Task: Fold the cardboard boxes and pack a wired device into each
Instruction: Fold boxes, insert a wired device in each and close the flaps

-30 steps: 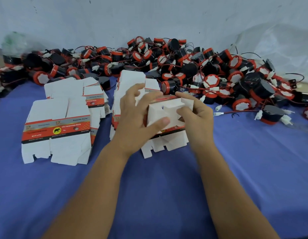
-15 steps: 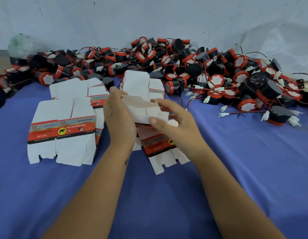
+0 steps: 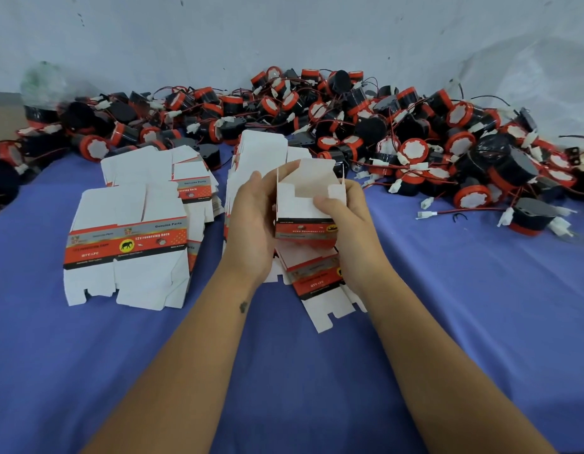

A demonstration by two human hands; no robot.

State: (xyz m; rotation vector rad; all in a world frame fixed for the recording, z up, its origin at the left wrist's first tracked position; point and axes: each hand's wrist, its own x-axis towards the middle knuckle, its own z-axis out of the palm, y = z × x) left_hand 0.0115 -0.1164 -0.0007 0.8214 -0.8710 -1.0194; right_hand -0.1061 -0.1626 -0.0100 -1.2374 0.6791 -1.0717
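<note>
Head view, and both hands are up at centre frame on one box (image 3: 305,204): the left hand (image 3: 251,221) wraps its fingers round the box's nine o'clock wall, the right hand (image 3: 341,217) clamps the three o'clock side with its thumb pressed on the near white panel. The box stands upright, mouth open to twelve o'clock, top flap raised, small side flaps sticking up. It looks squared up but empty, so my read is that the folding is nearly done and the filling comes next.

To do this well, keep the walls square with the left hand, check the bottom tabs are locked, then free the right hand for a device and tuck its wire in before closing the flap.

Moving outward: just below the hands at six o'clock lies another flat box (image 3: 320,280) on the blue worktop (image 3: 447,306). At nine o'clock sits a stack of flat boxes (image 3: 126,244) with red printed bands, a second stack (image 3: 172,175) behind it at ten o'clock, and a third pile (image 3: 261,149) right behind the hands. From eleven round to three o'clock sprawls the heap of black-and-red devices (image 3: 398,126), red wires tangled. A loose one (image 3: 533,214) sits nearest at three o'clock. Those knotted wires are the likely snag: pulling one device may drag its neighbours.
</note>
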